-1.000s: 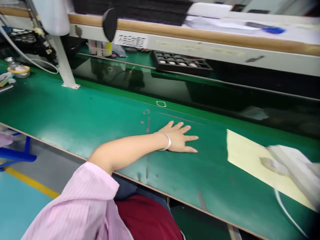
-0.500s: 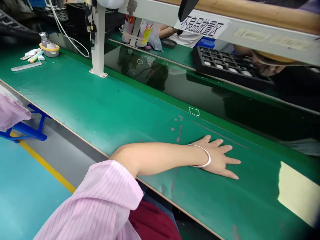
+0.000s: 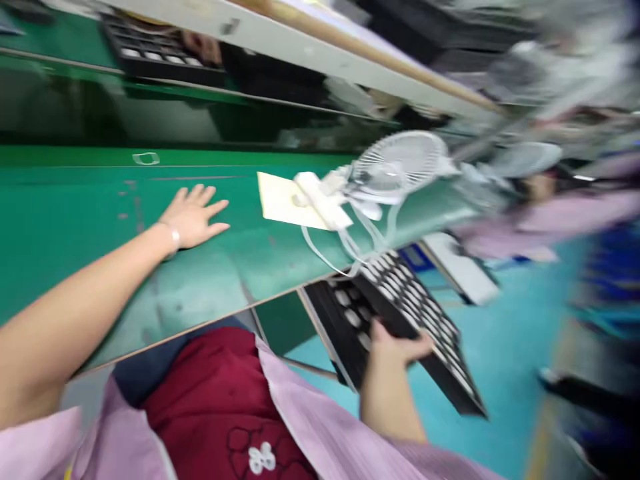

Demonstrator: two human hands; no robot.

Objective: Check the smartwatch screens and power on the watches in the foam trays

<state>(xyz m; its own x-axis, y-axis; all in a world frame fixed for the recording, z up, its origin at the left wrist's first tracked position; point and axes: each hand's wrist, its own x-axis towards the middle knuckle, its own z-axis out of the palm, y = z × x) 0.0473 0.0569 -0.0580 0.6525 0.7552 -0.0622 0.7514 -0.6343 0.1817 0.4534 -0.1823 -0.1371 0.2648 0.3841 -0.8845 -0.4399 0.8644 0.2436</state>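
Observation:
My left hand lies flat on the green bench top, fingers spread, with a pale bracelet at the wrist. My right hand is closed on the near edge of a black compartment tray that hangs below the bench's front edge, at the right of my lap. The tray holds several small pale parts in its cells. The picture is smeared by motion.
A yellow sheet lies on the bench with a white power strip and a small white fan beside it. Another black tray sits across the dark conveyor strip. A person in pink is at the right.
The view has swung to the right. My right hand and the black tray it grips have come into sight below the bench. My left hand stays flat on the bench.

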